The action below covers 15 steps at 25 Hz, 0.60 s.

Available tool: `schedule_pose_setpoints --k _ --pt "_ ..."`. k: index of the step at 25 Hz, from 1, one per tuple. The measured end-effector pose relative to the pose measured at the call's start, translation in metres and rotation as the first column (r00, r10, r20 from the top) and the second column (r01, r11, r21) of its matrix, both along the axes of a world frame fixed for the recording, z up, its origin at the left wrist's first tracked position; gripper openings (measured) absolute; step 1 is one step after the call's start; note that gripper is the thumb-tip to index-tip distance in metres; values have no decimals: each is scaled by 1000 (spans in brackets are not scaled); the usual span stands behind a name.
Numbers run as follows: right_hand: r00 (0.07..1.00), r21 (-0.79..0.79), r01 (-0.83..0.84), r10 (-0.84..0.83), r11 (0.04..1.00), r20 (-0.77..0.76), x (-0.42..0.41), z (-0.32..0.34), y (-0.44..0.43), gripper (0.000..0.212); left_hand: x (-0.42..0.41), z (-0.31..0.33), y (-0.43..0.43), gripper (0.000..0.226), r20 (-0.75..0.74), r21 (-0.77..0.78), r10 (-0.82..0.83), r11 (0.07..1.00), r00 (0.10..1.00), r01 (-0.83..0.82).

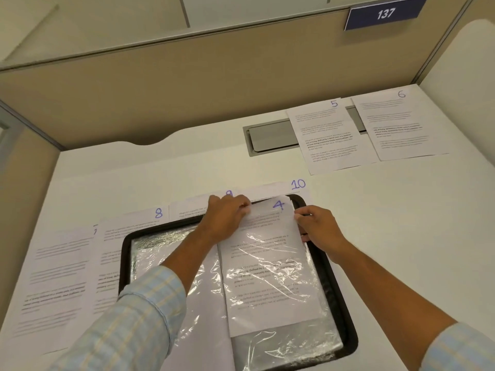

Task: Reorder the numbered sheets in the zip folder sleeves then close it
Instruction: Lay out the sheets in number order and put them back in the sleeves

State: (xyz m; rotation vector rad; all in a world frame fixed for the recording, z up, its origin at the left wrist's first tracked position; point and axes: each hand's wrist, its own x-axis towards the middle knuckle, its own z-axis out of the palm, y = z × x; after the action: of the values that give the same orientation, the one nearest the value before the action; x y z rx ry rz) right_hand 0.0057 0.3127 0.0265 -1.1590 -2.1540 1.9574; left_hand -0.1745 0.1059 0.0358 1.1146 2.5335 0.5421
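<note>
White desk [401, 236] carries the open zip folder [123, 258]; numbered sheets [326, 135] lie around, some seemingly under it.

Head cam, single wide-angle view, fwd & steeply down onto the worktop [401, 223].

Worn at head ht, so it looks over both forearms, which enter from the bottom edge. Left hand [227, 218] & right hand [318, 226] sit just above frame centre, close in, at the top of sheet 4 [267, 263]. Faces the beige partition [160, 89] at the worktop's far side; the blue "137" sign [385, 14] is near the top edge. Open zip folder [125, 263] fills the lower middle, its near side running into the bottom border. Sheet 5 [325, 135] & sheet 6 [396, 127] lie far right; leftmost sheet [53, 277] runs to the left edge. Lens bends straight lines near the borders.
</note>
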Motion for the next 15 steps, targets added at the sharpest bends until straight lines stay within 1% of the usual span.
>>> schedule_pose_setpoints --k 1,2,3,4,6,7,10,12,13,15 --pt "1000 -7 4 -4 1000 4 3 -1 -1 14 -1 2 2 12 139 14 30 999 990 -32" --pt "1000 -23 12 -12 1000 4 6 -1 -2 14 -4 2 4 8 236 17 49 998 970 -54" --pt "1000 -40 18 -18 999 0 8 -1 -3 15 -7 1 6 8 290 11 50 998 956 -55" --pt "1000 -50 18 -18 999 -5 11 0 -4 15 -9 2 8 9 308 -14 33 999 951 -30" --pt "1000 -39 -5 4 999 -13 16 -1 -6 16 -9 1 12 13 283 -69 -4 997 959 24" --pt "1000 -18 -24 23 1000 -8 19 -1 -7 15 -7 2 14 16 266 -88 0 996 964 24" --pt "999 80 -43 41 996 29 23 -1 -8 11 0 5 16 20 273 -71 4 997 962 16" --pt "999 136 -28 23 990 37 19 1 -8 10 4 5 14 27 236 -60 3 998 972 12" --pt "999 147 -21 17 989 32 16 4 -7 9 5 5 14 27 221 -49 23 999 975 -13" --pt "1000 179 -22 20 984 16 7 11 -5 8 5 6 16 14 212 -28 69 998 975 -64"
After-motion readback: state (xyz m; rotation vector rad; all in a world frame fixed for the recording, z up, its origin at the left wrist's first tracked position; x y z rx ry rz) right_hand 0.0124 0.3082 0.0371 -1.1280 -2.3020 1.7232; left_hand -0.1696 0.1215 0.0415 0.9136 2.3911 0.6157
